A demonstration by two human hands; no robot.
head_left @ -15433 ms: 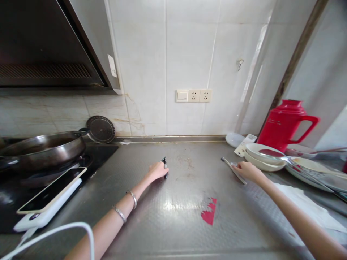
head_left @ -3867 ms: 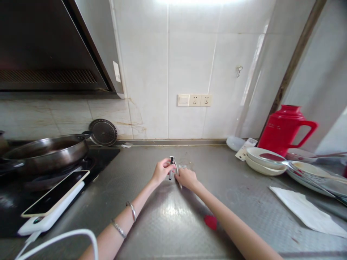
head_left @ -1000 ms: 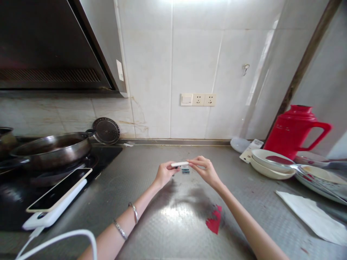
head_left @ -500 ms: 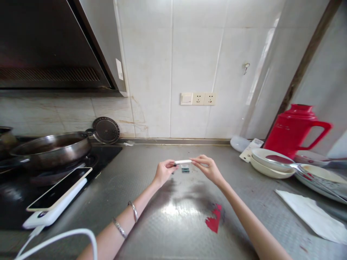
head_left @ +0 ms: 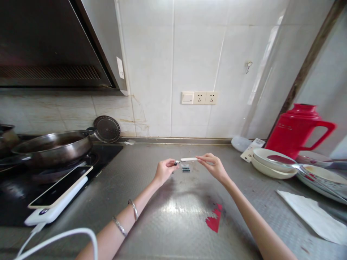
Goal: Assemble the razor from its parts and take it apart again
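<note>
My right hand point(head_left: 213, 166) pinches the right end of a thin white stick point(head_left: 189, 159), held level above the counter. My left hand point(head_left: 164, 171) pinches a small dark piece with a shiny metallic end point(head_left: 176, 163), whose kind I cannot make out. A narrow gap separates this piece from the stick's left end. Just below the stick, a small clear and teal item point(head_left: 185, 168) lies on the metal counter point(head_left: 173, 231). A bit of something dark shows under my left fingertips, too small to name.
On the left, a pan point(head_left: 54, 144) sits on the black stove, and a phone point(head_left: 61, 186) rests on a white power bank point(head_left: 51, 213) with a cable. Stacked bowls point(head_left: 273, 169) and a red thermos point(head_left: 294, 131) stand right. A white napkin point(head_left: 311, 215) lies nearer, and a red patch point(head_left: 214, 220) marks the counter.
The white stick has moved right with my right hand, opening a gap between it and the small piece in my left hand. The view has shifted slightly.
</note>
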